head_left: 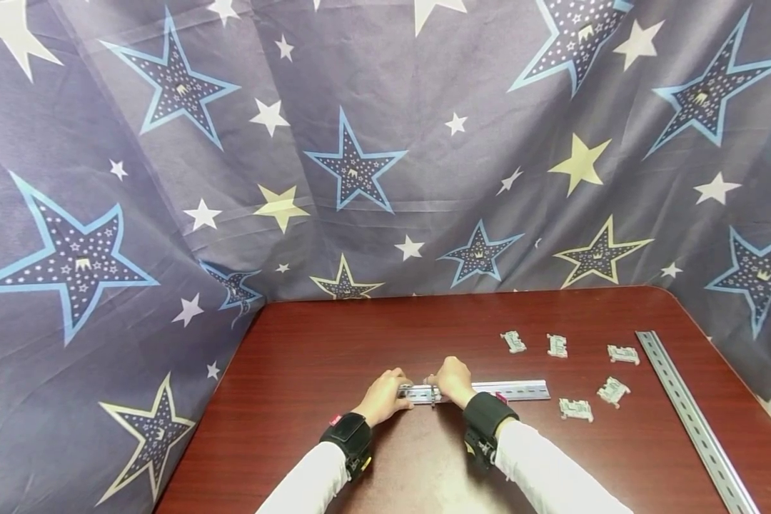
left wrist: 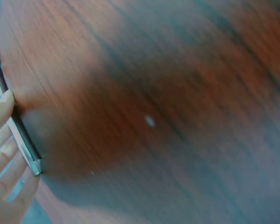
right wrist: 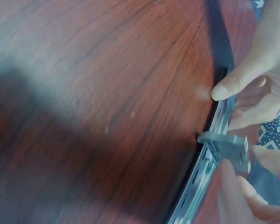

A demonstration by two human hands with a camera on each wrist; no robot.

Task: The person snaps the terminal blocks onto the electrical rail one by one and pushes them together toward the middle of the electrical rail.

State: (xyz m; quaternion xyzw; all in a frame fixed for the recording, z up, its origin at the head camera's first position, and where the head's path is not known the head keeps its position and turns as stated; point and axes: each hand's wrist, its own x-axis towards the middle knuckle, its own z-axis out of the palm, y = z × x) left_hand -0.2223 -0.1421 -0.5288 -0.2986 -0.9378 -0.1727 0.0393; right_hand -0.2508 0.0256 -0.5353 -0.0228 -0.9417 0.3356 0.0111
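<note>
- From my distant station I am seeing the left hand (head_left: 385,396) gripping the nine o'clock end of the short rail, thumb on the near edge and fingers behind, presumably steadying it.
- The short rail (head_left: 533,390) is lying roughly nine to three o'clock above the tabletop (head_left: 334,335), probably so that both hands are reaching it easily; I am not making out whether it is touching the wood.
- Between the hands, the grey block (right wrist: 233,148) is standing across the rail, its narrow side probably lining up with the rail's edges for seating.
- The right hand (head_left: 452,378) is pinching that block in nearly closed fingers, which I am judging to be for control; I am not telling how firmly.
- Five loose blocks (head_left: 575,409) are lying apart between two and four o'clock of the right hand, likely so that each is staying easy to pick up.
- Farthest right, the long rail (head_left: 694,416) is slanting from eleven to five o'clock, seemingly set aside to leave working room.
</note>
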